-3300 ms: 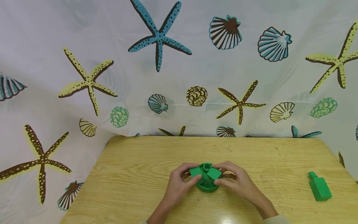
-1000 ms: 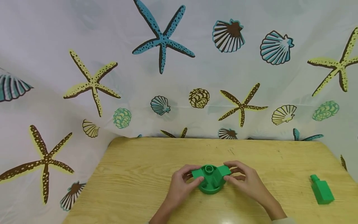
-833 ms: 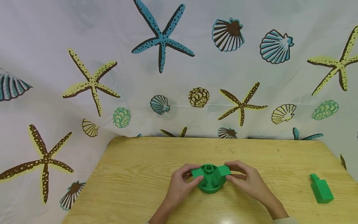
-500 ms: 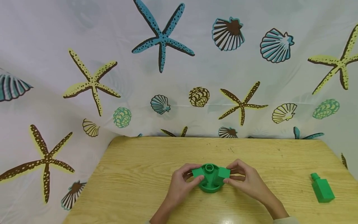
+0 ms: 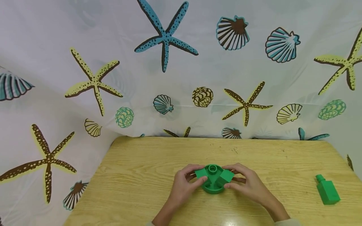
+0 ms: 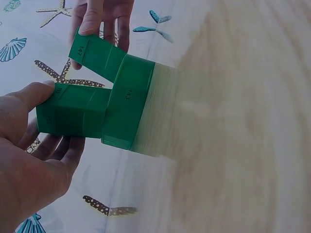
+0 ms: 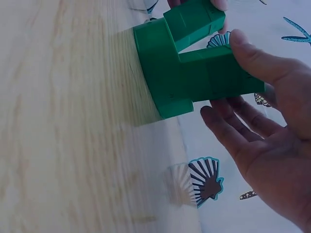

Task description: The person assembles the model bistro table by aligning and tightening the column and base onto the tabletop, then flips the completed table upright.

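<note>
A round green base (image 5: 213,190) with a raised rim and a hollow ring (image 5: 212,169) at its back stands on the table. Two green angular blocks rise from it, leaning apart. My left hand (image 5: 182,185) pinches the left block (image 5: 201,173) between thumb and fingers. On the other side my right hand (image 5: 249,183) holds the right block (image 5: 227,176), thumb in front and fingers behind. In the left wrist view small numbers show on the base (image 6: 127,102) and blocks. How the blocks' lower ends sit in the base is partly hidden.
A separate green block with a stepped round peg (image 5: 328,191) lies at the table's right side. Beyond the wooden table (image 5: 141,169) hangs a white cloth (image 5: 175,81) printed with starfish and shells, which also closes off the left and right sides.
The right block swung outward between the first frames, then back inward a little, with my right hand following it. My left hand keeps its hold on the left block.
</note>
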A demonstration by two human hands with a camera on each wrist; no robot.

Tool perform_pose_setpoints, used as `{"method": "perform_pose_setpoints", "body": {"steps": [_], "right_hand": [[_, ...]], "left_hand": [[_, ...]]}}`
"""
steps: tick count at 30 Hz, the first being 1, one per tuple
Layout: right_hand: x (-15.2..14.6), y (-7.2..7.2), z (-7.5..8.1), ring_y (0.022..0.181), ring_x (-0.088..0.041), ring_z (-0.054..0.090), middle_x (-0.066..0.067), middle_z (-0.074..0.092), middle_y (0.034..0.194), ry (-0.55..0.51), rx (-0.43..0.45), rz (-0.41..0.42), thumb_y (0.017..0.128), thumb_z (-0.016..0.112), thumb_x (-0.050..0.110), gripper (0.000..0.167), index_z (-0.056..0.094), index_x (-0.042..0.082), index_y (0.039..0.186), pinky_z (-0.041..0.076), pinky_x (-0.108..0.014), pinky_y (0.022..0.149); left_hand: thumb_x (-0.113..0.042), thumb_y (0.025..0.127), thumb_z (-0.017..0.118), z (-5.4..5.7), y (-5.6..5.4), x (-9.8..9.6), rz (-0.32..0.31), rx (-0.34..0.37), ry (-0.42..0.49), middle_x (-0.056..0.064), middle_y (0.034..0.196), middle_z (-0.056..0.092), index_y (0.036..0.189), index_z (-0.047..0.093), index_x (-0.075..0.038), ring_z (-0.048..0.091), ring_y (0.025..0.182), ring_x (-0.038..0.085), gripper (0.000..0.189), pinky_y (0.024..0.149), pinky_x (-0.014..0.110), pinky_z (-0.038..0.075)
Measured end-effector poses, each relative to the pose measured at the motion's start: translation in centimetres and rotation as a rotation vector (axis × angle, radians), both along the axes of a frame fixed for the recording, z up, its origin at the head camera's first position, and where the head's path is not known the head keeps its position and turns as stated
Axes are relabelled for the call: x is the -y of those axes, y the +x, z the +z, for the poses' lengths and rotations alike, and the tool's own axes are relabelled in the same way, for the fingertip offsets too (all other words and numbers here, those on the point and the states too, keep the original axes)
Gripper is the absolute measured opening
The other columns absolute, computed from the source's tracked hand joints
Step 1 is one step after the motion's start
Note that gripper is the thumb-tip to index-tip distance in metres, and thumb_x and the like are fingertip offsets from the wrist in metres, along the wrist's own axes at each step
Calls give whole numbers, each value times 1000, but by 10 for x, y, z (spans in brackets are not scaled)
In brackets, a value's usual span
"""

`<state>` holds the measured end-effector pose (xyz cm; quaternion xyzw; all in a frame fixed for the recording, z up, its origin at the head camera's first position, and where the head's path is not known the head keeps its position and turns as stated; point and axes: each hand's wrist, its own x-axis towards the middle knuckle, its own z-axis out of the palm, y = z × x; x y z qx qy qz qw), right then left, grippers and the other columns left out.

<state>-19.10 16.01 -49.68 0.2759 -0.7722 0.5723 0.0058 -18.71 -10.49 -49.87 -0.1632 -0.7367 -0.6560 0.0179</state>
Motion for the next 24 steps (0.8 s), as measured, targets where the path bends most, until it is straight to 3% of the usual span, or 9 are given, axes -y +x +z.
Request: {"method": "perform_pose_setpoints", "body": {"steps": [4,11,21,24], "right_hand": [[2,-1,-1,118,-17,64,-24,64,127,-35,36,8,83,85,9,52,64,-2,129,57,-34,94],[3,0,0,117,-17,65,-19,67,125,-26,17,-14,81,87,9,49,66,4,126,58,-34,91],[2,0,1,116,-20,66,-22,65,127,-19,59,-17,82,87,10,54,64,-1,129,58,-33,91],[-1,1,3,115,-22,67,-20,66,127,10,42,-36,82,88,15,55,64,4,131,59,-34,91]], "left_hand": [[-10,90,81,1,0,0,-1,6,7,10,120,68,124,70,1,66,114,23,38,97,35,56],[-11,91,81,1,0,-1,-2,17,13,12,121,68,125,70,1,66,114,23,38,97,35,56],[-11,92,80,2,2,-2,4,10,-9,16,123,66,126,69,2,65,117,24,38,99,34,54],[-11,93,79,4,2,-3,-1,-9,-36,16,125,65,127,68,1,63,119,24,38,101,35,54]]}}
